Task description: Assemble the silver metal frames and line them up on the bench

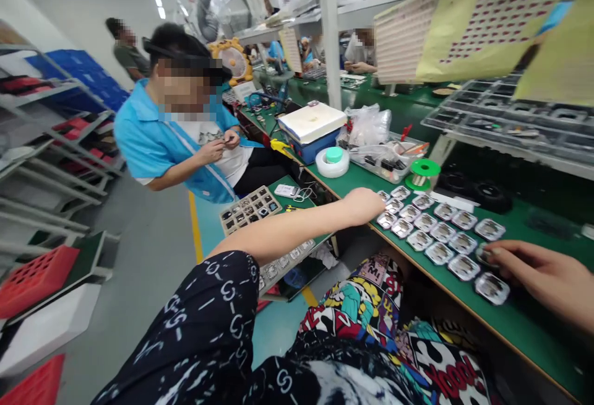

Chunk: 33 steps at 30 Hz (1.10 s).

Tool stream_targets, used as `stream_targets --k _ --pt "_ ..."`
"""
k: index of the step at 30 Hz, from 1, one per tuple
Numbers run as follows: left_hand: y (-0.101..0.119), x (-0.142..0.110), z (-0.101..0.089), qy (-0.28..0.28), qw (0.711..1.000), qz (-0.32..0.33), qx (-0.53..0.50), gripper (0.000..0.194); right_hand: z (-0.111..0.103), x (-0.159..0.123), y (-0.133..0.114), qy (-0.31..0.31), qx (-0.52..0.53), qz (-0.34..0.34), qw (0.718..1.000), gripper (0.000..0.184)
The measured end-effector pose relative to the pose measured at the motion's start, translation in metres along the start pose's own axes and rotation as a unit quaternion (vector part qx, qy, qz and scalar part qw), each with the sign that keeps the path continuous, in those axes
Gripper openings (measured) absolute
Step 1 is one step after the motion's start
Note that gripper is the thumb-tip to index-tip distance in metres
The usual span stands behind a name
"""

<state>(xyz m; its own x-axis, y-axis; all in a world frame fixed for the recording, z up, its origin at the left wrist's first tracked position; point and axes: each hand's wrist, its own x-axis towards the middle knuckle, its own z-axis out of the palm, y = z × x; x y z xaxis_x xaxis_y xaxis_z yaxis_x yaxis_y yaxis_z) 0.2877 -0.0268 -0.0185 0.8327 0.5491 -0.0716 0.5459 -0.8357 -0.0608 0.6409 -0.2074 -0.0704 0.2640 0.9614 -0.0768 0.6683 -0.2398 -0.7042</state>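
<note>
Rows of small, silvery, square-cornered housings with brownish centres lie on the green bench top. My right hand is at the right end of the rows, thumb and fingers closed on the edge of one square housing, which they partly cover. Just beside it lies another housing. My left hand reaches across to the far left end of the rows, beside a housing. It looks curled closed with its back towards me; its fingertips and anything in them are hidden.
A co-worker in a blue jacket sits at the left, holding something small. Partitioned tray, green-flanged wire spool, tape roll, blue box and tool-filled bin stand nearby. The bench's front edge runs above my knees.
</note>
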Motion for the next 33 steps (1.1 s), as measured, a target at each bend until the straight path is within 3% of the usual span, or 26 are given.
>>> stream_targets --k 2,6,9,11,13,16,21,26,29,33 --pt "-0.005 0.001 -0.001 -0.007 0.999 -0.05 -0.011 0.019 0.001 -0.007 -0.012 -0.027 0.028 0.022 0.999 0.048" --pt "-0.028 -0.001 -0.003 -0.006 0.997 -0.083 -0.003 0.012 0.0 -0.013 -0.025 -0.043 0.084 0.007 0.996 0.05" --pt "-0.047 -0.013 -0.002 0.034 0.989 -0.14 -0.044 0.017 0.0 -0.014 -0.023 -0.029 0.098 0.002 0.995 0.053" --pt "-0.054 -0.021 0.006 0.08 0.967 -0.196 -0.145 0.02 0.002 -0.014 -0.02 -0.029 0.1 -0.005 0.995 0.054" --pt "-0.056 -0.025 0.02 0.117 0.925 -0.241 -0.27 0.023 0.004 -0.014 -0.018 -0.03 0.092 -0.016 0.995 0.054" --pt "-0.049 -0.024 0.042 0.143 0.873 -0.253 -0.392 0.024 0.004 -0.014 -0.017 -0.027 0.071 -0.019 0.997 0.049" --pt "-0.04 -0.025 0.059 0.156 0.862 -0.276 -0.396 0.027 0.002 -0.015 -0.018 -0.03 0.052 -0.007 0.998 0.046" --pt "-0.042 -0.034 0.06 0.143 0.818 -0.273 -0.486 0.031 0.002 -0.014 -0.016 -0.04 0.055 -0.001 0.998 0.049" --pt "-0.045 -0.042 0.056 0.139 0.843 -0.26 -0.449 0.035 0.0 -0.014 -0.016 -0.041 0.043 0.014 0.998 0.046" --pt "-0.047 -0.052 0.051 0.131 0.889 -0.174 -0.403 0.049 -0.002 -0.015 -0.019 -0.031 0.036 0.037 0.998 0.043"
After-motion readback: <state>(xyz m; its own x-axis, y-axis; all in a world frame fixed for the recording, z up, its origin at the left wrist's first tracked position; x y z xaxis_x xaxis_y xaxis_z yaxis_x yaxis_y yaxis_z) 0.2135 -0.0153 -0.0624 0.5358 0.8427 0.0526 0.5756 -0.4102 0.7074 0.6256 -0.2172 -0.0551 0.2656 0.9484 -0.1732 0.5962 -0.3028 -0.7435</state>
